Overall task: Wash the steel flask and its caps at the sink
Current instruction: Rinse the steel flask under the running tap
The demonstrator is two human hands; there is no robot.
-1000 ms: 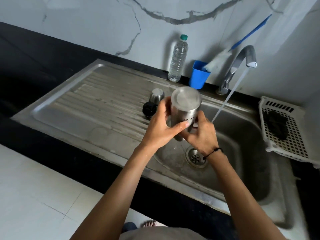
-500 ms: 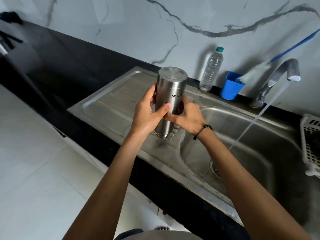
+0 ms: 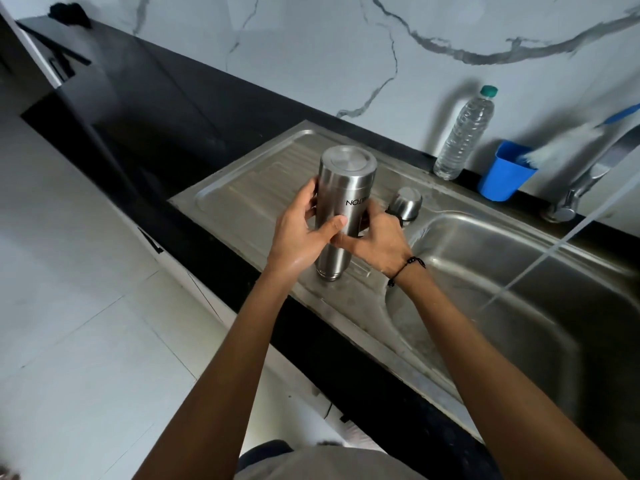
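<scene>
The steel flask (image 3: 341, 202) stands upside down, mouth down, on or just above the ribbed drainboard (image 3: 256, 188) left of the basin. My left hand (image 3: 301, 233) grips its left side with the thumb across the front. My right hand (image 3: 377, 240) grips its right side, thumb meeting the left thumb. A steel cap (image 3: 406, 202) sits upside down on the drainboard just behind my right hand. A black cap beside it is mostly hidden by that hand.
Water runs from the tap (image 3: 588, 178) into the sink basin (image 3: 519, 271) at the right. A clear plastic bottle (image 3: 464, 133) and a blue cup (image 3: 507, 171) holding a brush stand at the marble wall. Black counter stretches to the left.
Both hands carried the upturned flask from over the basin leftward to the drainboard and lowered it. The view swung left with them.
</scene>
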